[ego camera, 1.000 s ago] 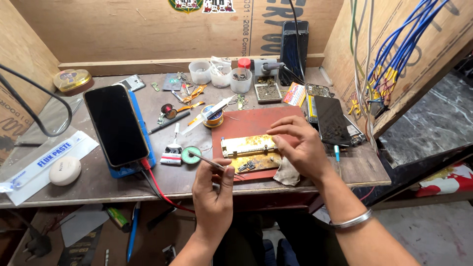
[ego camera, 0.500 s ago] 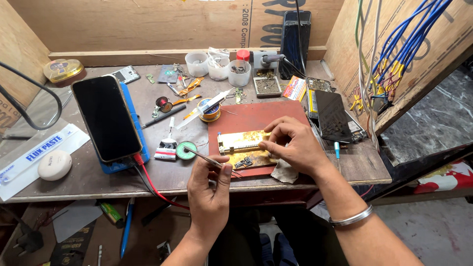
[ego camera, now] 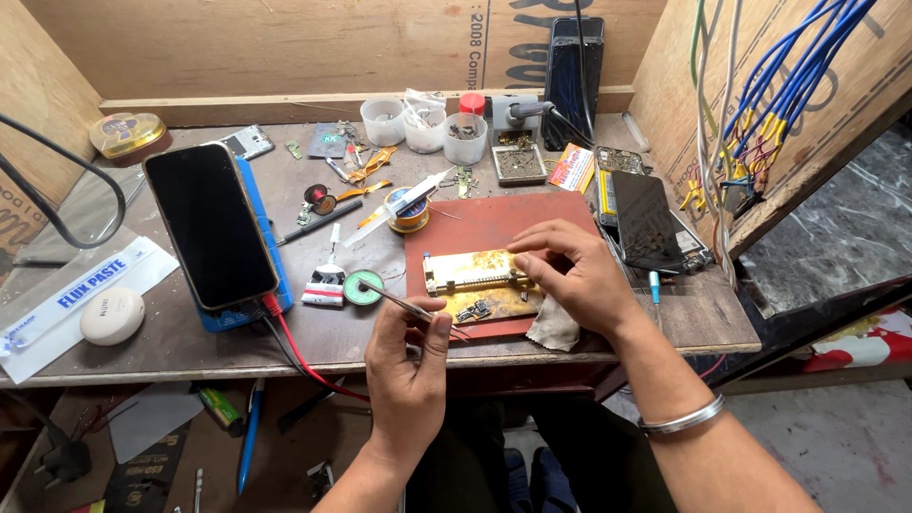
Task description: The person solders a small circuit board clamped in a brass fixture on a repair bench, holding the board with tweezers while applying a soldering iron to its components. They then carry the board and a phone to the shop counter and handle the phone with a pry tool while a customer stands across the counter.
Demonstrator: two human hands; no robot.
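Surface point(ego camera: 171, 351) is crowded; the only open room is at the lower left of the frame, near the front edge. Red mat point(ego camera: 494, 223) sits centre, its front edge just short of the surface edge. Brass board holder point(ego camera: 475, 275) lies on the mat with a small circuit board point(ego camera: 472, 310) at its near side. Black phone point(ego camera: 211, 226) leans on a blue stand at left; a second dark phone point(ego camera: 646, 220) lies right of the mat.

Left hand point(ego camera: 410, 366) comes up from bottom centre, wrist straight, grip pinched on tweezers point(ego camera: 404, 305), tips pointing upper left. Right hand point(ego camera: 575, 275) arches over the holder's right end, fingertips pressing it, grip not clenched. Grey cloth point(ego camera: 553, 328) lies under that palm.
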